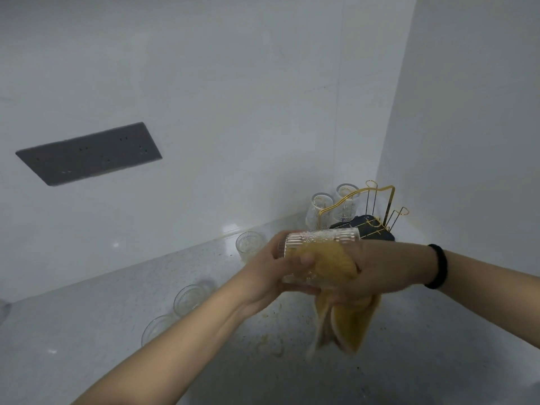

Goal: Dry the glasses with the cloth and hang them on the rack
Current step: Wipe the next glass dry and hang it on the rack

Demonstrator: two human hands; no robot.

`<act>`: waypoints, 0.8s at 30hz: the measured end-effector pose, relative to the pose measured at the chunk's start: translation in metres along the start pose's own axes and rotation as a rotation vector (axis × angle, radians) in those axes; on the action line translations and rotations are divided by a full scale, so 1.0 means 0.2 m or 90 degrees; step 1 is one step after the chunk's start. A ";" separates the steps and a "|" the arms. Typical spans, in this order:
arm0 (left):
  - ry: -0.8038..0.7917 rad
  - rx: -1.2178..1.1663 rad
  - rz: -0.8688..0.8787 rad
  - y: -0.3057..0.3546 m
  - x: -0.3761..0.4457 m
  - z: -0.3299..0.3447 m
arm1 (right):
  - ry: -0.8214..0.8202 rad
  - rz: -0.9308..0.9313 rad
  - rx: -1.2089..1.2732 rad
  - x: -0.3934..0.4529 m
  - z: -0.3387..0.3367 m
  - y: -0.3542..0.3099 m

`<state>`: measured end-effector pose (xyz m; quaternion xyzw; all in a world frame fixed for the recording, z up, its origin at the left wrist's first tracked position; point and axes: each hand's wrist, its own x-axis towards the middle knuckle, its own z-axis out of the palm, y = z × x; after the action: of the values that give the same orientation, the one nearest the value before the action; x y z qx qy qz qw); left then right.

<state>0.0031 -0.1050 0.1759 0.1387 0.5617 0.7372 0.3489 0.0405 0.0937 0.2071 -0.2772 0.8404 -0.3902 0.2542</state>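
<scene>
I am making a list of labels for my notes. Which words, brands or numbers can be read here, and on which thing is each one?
Glass hung on the gold rack, right one: dark print near its rim, too blurred to read.
Grey socket panel: no text visible.
Nothing else bears writing.

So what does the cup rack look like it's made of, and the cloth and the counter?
The rack looks like thin gold-finished metal wire, glossy, on a dark base. The cloth looks like soft yellow woven or knitted fabric; it hangs in limp folds. The counter looks like polished pale speckled stone or composite, going by the light reflections, though which one I cannot tell.
</scene>
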 end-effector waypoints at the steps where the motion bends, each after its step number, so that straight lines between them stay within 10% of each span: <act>1: -0.008 -0.027 -0.060 0.01 -0.01 0.01 | 0.008 -0.028 -0.195 0.01 0.02 0.02; 4: -0.026 -0.075 -0.171 0.01 0.00 0.00 | 0.079 -0.112 -0.311 0.03 0.04 0.02; 11: 0.051 0.051 0.039 -0.04 0.01 -0.02 | 0.036 0.004 0.236 0.02 -0.05 -0.04; 15: 0.003 -0.055 -0.143 0.04 -0.01 -0.01 | 0.053 -0.037 -0.381 0.02 0.05 0.01; 18: -0.022 -0.044 -0.183 0.03 -0.01 -0.03 | 0.156 -0.160 -0.491 0.03 0.04 0.02; 24: 0.045 0.042 0.049 -0.05 0.00 -0.03 | 0.076 -0.043 0.208 0.04 -0.06 -0.02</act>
<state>0.0034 -0.1081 0.1658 0.1456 0.5920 0.7356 0.2953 0.0276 0.0921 0.2148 -0.2365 0.7699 -0.5453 0.2324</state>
